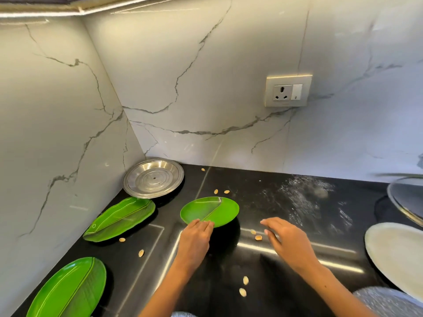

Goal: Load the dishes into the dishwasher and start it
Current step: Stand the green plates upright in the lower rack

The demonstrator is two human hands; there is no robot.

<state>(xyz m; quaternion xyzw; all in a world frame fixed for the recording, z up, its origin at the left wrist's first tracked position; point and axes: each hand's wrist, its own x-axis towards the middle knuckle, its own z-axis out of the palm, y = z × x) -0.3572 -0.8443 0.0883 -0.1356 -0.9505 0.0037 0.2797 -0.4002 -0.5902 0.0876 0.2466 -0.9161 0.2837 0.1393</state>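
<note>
A black counter (pixel 286 271) meets marble walls. At lower left lie two long green plates (pixel 68 291), a steel plate (pixel 153 178) behind them. At centre, the left hand (pixel 194 239) touches a round green plate (pixel 209 211) with straight fingers; the right hand (pixel 288 239) hovers flat above nuts (pixel 258 237).

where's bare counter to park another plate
Barest: the black counter strip between the forearms, near the front edge, bordered only by two peanuts. The left side is crowded with three green leaf-shaped plates and a round steel plate; behind the right hand lies spilled white powder.
</note>
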